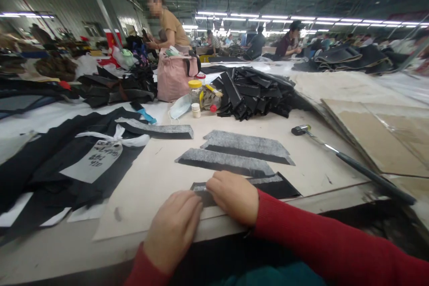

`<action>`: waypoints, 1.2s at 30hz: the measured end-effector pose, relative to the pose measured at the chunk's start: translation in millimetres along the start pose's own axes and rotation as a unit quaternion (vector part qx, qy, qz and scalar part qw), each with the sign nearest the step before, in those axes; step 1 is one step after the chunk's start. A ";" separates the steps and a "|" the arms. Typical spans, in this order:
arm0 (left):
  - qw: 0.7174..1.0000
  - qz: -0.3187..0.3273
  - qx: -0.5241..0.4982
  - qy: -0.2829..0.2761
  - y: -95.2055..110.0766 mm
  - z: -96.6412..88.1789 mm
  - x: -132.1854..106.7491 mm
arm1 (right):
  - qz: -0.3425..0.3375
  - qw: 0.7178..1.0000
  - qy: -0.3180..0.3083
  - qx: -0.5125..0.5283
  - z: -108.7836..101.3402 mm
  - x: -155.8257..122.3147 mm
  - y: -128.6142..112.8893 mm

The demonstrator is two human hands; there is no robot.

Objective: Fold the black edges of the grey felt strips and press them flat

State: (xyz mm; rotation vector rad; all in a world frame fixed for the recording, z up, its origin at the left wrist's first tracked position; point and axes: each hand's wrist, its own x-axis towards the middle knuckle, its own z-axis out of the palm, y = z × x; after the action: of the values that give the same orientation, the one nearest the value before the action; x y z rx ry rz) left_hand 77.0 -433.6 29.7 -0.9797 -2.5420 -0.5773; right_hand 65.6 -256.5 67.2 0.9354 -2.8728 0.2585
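Observation:
A black fabric strip (276,188) with a thin grey band lies along the front edge of the table. My right hand (234,194) has its fingers curled down on the strip's left part. Close beside it, my left hand (174,223) is closed at the strip's left end, its fingertips hidden behind the hand. Just beyond are two flat strips with grey fuzzy backing and black edges, a nearer one (224,161) and a farther one (248,143). Another such strip (157,129) lies to the left, by the dark cloth.
Dark cloth (73,161) with a tied, handwritten tag (97,158) covers the left. A hammer (348,158) lies right, near cardboard sheets (385,129). Behind are a pile of black strips (254,91), a yellow-lidded jar (195,91) and a pink bag (174,76). A person (172,24) stands beyond.

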 end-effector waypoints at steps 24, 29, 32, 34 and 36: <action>1.000 -0.005 0.009 0.009 -0.9 2.1 3.7 | 0.104 0.990 0.014 -0.089 -10.0 -65.2 51.1; 1.000 0.009 0.025 0.011 0.5 0.9 5.7 | 0.151 0.983 -0.008 -0.100 -16.8 -85.5 65.7; 0.999 0.026 0.038 0.013 0.4 0.1 6.9 | 0.179 0.977 -0.016 -0.110 -18.6 -94.6 71.9; 0.998 0.047 0.045 0.017 -0.5 -0.1 7.6 | 0.202 0.972 -0.020 -0.116 -20.0 -99.4 75.1; 0.996 0.066 0.054 0.018 -1.5 -0.3 7.9 | 0.227 0.966 -0.026 -0.120 -22.1 -103.3 77.3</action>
State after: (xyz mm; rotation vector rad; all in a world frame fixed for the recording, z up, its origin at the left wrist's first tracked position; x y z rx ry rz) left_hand 70.4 -430.4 33.2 -1.0778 -2.4276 -0.4122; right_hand 104.0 -131.4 62.9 0.2384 -3.0390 -0.0822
